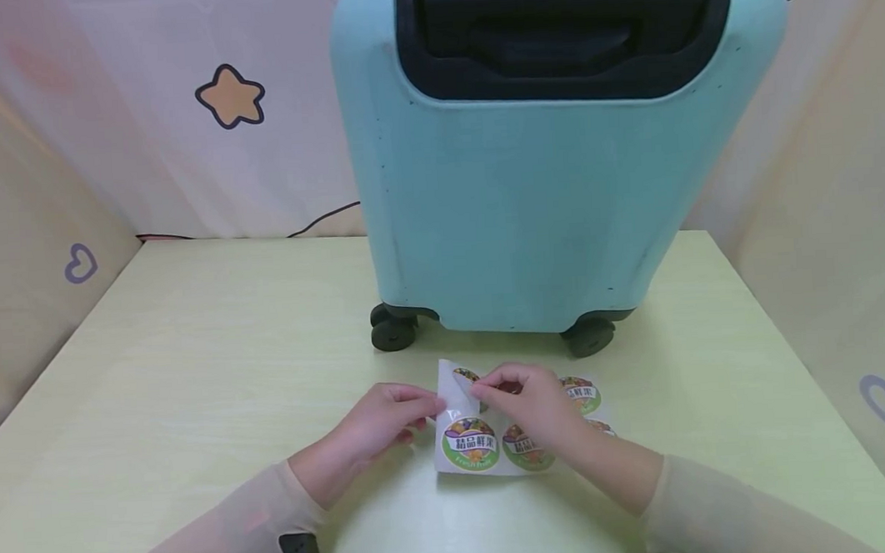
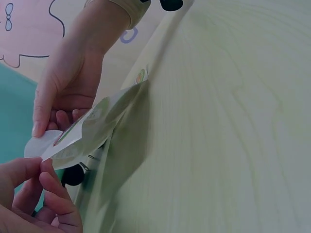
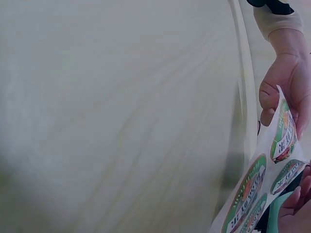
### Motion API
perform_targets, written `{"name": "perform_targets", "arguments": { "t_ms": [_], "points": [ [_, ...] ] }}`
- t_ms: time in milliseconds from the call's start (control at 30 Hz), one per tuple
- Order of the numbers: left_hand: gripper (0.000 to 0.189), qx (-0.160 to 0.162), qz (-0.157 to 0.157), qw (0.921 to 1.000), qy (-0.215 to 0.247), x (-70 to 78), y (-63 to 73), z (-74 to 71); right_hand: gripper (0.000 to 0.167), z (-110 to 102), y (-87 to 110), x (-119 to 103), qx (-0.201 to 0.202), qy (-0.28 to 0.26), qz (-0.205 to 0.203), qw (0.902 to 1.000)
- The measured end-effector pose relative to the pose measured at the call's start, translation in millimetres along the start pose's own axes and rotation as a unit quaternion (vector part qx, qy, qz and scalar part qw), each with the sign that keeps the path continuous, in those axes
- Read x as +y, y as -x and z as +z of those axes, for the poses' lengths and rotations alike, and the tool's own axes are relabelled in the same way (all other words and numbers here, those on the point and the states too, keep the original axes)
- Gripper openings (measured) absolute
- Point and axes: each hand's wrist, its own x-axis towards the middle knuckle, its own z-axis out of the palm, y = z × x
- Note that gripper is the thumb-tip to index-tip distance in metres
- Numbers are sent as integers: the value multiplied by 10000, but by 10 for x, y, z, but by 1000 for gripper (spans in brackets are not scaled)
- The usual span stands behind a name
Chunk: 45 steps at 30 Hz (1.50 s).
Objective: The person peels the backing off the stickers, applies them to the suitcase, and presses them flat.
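Observation:
A white sheet of round fruit stickers (image 1: 453,470) is held just over the table, its near edge casting a shadow. My left hand (image 1: 390,417) pinches the sheet's left edge between thumb and fingers. At the upper left sticker, my right hand (image 1: 531,397) pinches a round sticker (image 2: 39,145) that is partly lifted, its white back showing in the left wrist view. Part of that sticker and of the sheet hides behind the right hand in the head view. The right wrist view shows the printed face of the sheet (image 3: 272,165) at a slant, between both hands.
A light blue suitcase (image 1: 514,214) with black wheels (image 1: 393,333) stands upright on the pale wooden table (image 1: 192,365), just behind the hands. Curtain-like walls with printed shapes surround the table on the back and sides.

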Motion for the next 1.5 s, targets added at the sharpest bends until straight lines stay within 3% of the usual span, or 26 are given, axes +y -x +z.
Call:
{"name": "perform_targets", "arguments": {
  "t_ms": [300,700,967,1133,1333,1500],
  "points": [
    [26,78,-40,9999,-134,-28,8,-71,15,-80,-6,23,218,-334,374,9985],
    [23,258,-139,9983,-494,-37,0,-151,21,-243,-10,42,525,-308,128,9981],
    [19,528,-255,9929,-1038,-46,-32,-218,24,-328,-18,65,736,-405,155,9963],
    [19,479,-266,9904,-1268,-46,-30,-260,25,-361,-3,50,803,-410,192,9957],
    [22,227,-154,9833,-1798,-46,-14,-330,25,-367,7,35,785,-376,279,9958],
    [23,421,368,9695,-2386,16,4,-385,25,-381,8,42,744,-468,204,9959]
  ]
}}
